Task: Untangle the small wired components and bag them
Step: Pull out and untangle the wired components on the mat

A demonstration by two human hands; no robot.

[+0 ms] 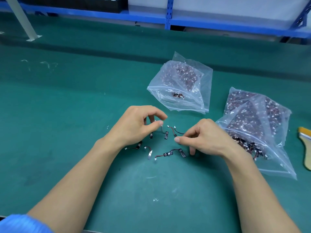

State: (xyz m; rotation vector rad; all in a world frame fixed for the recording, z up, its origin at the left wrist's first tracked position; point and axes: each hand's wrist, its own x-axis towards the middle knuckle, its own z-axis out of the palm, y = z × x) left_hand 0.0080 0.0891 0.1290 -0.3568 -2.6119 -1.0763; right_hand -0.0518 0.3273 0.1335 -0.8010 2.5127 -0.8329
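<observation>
Several small wired components (166, 135), each a black strip with a short wire and a white plug, lie spread on the green mat between my hands. My left hand (134, 126) hovers over the left ones. Its thumb and fingertips pinch the plug end of one component (151, 135) that hangs down to the mat. My right hand (203, 140) pinches the wire of another component (175, 134) between thumb and forefinger. An open clear bag (262, 158) at the right spills a tangled heap of components (244, 143). Behind lies a zip bag (168, 98) with one component inside (177, 95).
A second full bag (239, 100) lies behind the open one at the right. A brush with a yellow handle (305, 145) sits at the mat's right edge. Blue shelving (169, 14) runs along the back, and a white post foot (32, 37) stands at back left.
</observation>
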